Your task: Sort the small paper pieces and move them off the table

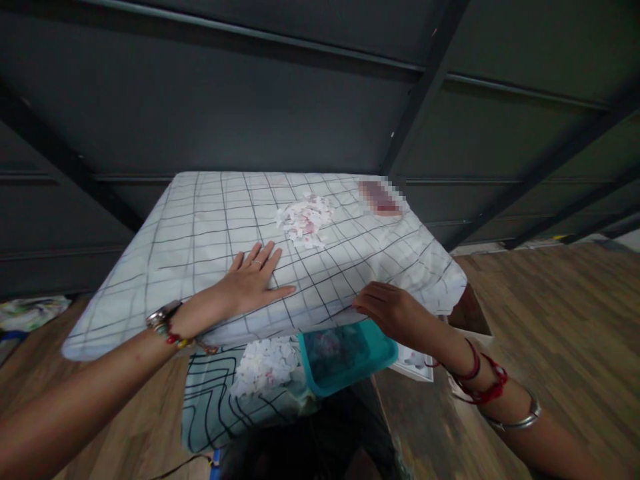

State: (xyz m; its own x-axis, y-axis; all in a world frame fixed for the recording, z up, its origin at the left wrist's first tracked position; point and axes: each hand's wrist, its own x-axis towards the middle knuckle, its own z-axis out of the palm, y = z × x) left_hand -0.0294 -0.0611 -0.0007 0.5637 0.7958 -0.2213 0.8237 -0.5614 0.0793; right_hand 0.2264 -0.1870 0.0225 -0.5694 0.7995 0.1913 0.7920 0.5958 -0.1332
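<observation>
My left hand [247, 283] lies flat, fingers spread, on a white checked tablecloth [210, 227] with dark grid lines. At the cloth's front edge, my right hand [387, 307] is closed, its fingers bent around the fabric, which wrinkles beside it. Just beyond my left fingertips sits a pile of small white paper scraps [306, 220] with pinkish marks. Below the table edge, a teal plastic tray [317, 383] stands near my right hand. Left of it, more white scraps [267, 365] are heaped on a patterned cloth [210, 400].
A blurred reddish item [381, 198] lies at the table's far right corner. Dark metal wall panels [250, 100] rise behind the table. A white box [417, 367] is at lower right, and wooden flooring [560, 300] stretches to the right.
</observation>
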